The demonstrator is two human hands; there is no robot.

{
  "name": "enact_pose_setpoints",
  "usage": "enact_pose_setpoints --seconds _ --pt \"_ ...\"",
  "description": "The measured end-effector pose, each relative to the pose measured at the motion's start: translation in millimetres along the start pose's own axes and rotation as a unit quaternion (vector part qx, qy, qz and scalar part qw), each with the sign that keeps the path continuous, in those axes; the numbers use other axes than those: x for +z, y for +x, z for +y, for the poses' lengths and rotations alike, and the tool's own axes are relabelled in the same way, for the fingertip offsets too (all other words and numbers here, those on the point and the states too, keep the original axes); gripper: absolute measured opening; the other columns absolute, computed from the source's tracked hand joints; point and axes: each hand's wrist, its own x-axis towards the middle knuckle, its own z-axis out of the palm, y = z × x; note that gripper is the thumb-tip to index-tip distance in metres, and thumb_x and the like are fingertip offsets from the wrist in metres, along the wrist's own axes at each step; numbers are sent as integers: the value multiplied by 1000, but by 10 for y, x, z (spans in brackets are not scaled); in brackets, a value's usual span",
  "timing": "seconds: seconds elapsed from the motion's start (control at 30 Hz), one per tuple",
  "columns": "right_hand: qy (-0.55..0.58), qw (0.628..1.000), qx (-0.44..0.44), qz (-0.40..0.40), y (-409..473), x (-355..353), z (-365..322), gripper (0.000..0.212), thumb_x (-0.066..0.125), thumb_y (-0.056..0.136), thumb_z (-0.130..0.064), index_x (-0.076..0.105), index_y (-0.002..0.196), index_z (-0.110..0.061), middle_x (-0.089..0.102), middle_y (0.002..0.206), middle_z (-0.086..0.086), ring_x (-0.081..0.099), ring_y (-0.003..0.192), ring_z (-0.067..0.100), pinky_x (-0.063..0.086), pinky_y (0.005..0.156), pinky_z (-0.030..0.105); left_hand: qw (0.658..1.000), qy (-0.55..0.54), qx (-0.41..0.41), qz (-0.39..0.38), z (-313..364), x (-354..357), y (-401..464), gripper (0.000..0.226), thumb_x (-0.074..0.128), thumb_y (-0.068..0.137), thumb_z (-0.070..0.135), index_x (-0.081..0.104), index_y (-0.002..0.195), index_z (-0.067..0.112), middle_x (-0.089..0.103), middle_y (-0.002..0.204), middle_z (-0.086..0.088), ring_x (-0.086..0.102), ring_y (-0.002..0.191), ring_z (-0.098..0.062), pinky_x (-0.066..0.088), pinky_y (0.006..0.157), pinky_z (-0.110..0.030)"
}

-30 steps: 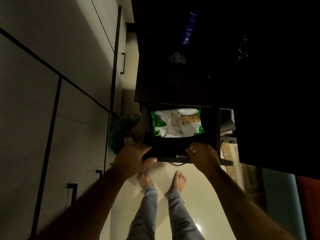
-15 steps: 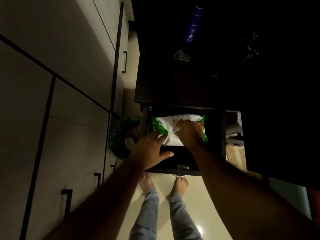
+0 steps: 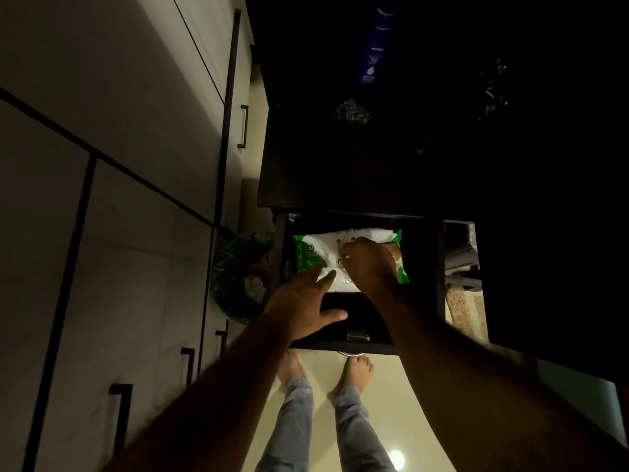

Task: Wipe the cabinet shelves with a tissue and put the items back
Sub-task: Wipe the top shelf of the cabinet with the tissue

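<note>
The right hand (image 3: 369,267) is seen at centre frame, fingers curled down onto the top of the pack (image 3: 315,257) of wipes, apparently pinching at its flap or a tissue; the fingertips are too dim for the hold to be confirmed. The left hand (image 3: 303,303) is laid just below and to the left, fingers straight and spread, their tips resting on the pack's lower left edge while the thumb points right over the dark drawer (image 3: 422,267) floor. Nothing is gripped by it.

The pack, white with green corners, lies flat in the upper half of the pulled-out drawer, in the middle of the frame. The drawer's front edge, with a small metal latch (image 3: 357,335), is seen below the hands.

The step in hand is judged to be the drawing of a tissue, so the wiping has not yet begun. It is best done with the pack pressed flat by the left hand, so that it is not lifted with the sheet, and with a single sheet pulled slowly upward by the right.

Above the drawer, the dark cabinet top (image 3: 340,172) fills the upper centre; a blue bottle (image 3: 374,49) stands near the top edge. A green-lined bin (image 3: 238,277) is seen left of the drawer, pale wardrobe doors (image 3: 102,165) occupy the left side, and bare feet (image 3: 355,371) stand on the floor at lower centre.
</note>
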Motion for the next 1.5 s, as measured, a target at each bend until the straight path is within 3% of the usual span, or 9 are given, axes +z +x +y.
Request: enact_pose_setpoints --seconds 0.23,0.33,0.47,0.57,0.7,0.83,1.07,1.27,1.5 --pt "152 985 48 61 -138 -8 134 20 57 78 -34 71 81 -20 68 82 -2 63 81 26 49 70 29 1000 -5 -3 -14 -31 22 45 86 46 89 68 10 156 28 6 164 -2 12 149 -24 24 115 -42" --pt "284 949 112 83 -306 -107 211 6 68 75 -15 70 80 -17 67 77 -6 61 69 7 48 66 20 1000 -7 -4 -13 -37 24 43 86 46 89 68 10 156 29 6 164 -2 13 149 -24 25 115 -43" --pt "483 841 227 85 -393 -253 312 11 66 72 -8 64 70 -19 67 72 3 65 70 23 54 66 36 1000 -30 -3 0 -49 -4 -15 85 47 89 68 13 155 28 6 164 0 14 149 -23 26 114 -42" --pt "587 766 240 106 -485 -413 308 26 58 83 13 56 73 -11 61 74 6 63 69 20 58 60 25 998 -50 -5 26 -51 -23 -99 83 49 89 66 18 155 27 11 163 0 17 148 -22 24 115 -39" --pt "613 746 214 145 -678 -583 309 30 48 87 17 53 77 -11 63 65 -3 63 57 4 53 52 20 994 -73 -14 76 -67 11 -251 80 50 89 64 27 153 23 22 161 -5 23 146 -23 22 115 -34" --pt "556 784 213 175 -901 -684 362 33 38 91 13 62 95 -9 64 85 3 63 70 8 50 55 15 980 -95 -10 173 -116 73 -441 81 38 81 70 50 140 15 48 145 -13 43 134 -31 35 107 -38" --pt "431 835 302 162 -1493 -571 399 40 37 87 0 56 59 -20 59 81 11 50 70 20 41 64 29 990 -51 -53 119 -279 331 -822 88 60 74 68 46 144 17 39 152 -12 29 143 -34 29 115 -49" --pt "476 767 410 128 -1953 -280 277 20 52 84 -28 65 83 -13 65 89 17 62 81 35 54 66 38 966 -86 -105 222 -311 393 -935 61 80 76 28 58 131 14 56 132 -14 54 120 -34 50 97 -45" --pt "622 611 487 44 -1887 -8 245 37 63 83 -26 62 102 6 66 102 32 64 90 47 50 65 40 979 -56 -102 169 -350 278 -826 71 81 72 39 55 135 17 52 137 -11 50 126 -32 43 103 -43"
